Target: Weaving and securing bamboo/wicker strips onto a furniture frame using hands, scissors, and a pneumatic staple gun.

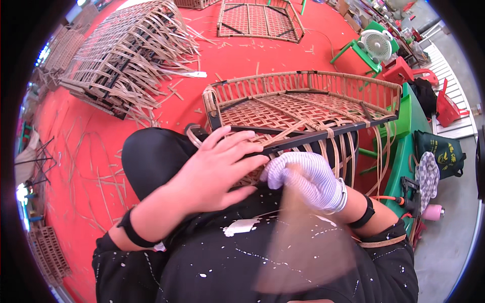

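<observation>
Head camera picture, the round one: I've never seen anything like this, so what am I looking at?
There's no machine here, just a person's own two hands, seen from a wide fisheye camera worn on the head, looking down. That lens bends straight edges.

The bare left hand has its fingers spread at the black edge of a woven frame by the knees. The right hand, in a striped glove, seems to hold a brown strip, too blurred to make out clearly.

On the red floor lie loose strips and a larger woven piece, upper left.
</observation>
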Demonstrator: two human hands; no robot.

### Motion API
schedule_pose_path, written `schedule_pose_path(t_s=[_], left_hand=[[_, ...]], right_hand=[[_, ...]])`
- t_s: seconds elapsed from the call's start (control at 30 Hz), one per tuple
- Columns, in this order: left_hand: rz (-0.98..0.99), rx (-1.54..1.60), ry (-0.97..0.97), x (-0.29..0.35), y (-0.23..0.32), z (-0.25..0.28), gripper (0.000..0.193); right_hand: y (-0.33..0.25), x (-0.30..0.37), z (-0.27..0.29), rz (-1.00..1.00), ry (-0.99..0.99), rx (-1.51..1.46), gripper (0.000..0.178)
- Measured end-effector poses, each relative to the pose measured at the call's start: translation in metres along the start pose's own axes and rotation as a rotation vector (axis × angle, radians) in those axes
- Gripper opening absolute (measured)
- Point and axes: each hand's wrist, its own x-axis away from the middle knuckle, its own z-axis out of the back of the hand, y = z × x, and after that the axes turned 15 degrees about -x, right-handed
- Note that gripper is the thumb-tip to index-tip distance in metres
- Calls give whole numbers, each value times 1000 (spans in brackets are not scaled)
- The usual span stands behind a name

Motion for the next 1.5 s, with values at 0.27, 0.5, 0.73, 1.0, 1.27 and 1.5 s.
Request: schedule_pose_path(t_s=[0.27, 0.5, 0.73, 1.0, 1.27, 1.5], left_hand=[[96, -240, 267, -42, -26, -9, 19], [223, -443, 265, -58, -30, -44, 14], [224, -484, 299, -56, -32, -47, 17], [107, -279, 486, -35, -32, -25, 24], [205, -77, -13, 61, -8, 16, 31], [-89, 206, 136, 54, 3, 56, 27]], right_hand=[[-3, -29, -17, -353, -62, -407, 39], [-21, -36, -31, -443, 28, -583, 44], [-38, -24, -48, -176, -310, -309, 38], [-73, -21, -2, -465, -362, -263, 47], [-39, -23, -18, -380, -217, 440, 40], [-4, -47, -32, 206, -459, 593, 24]])
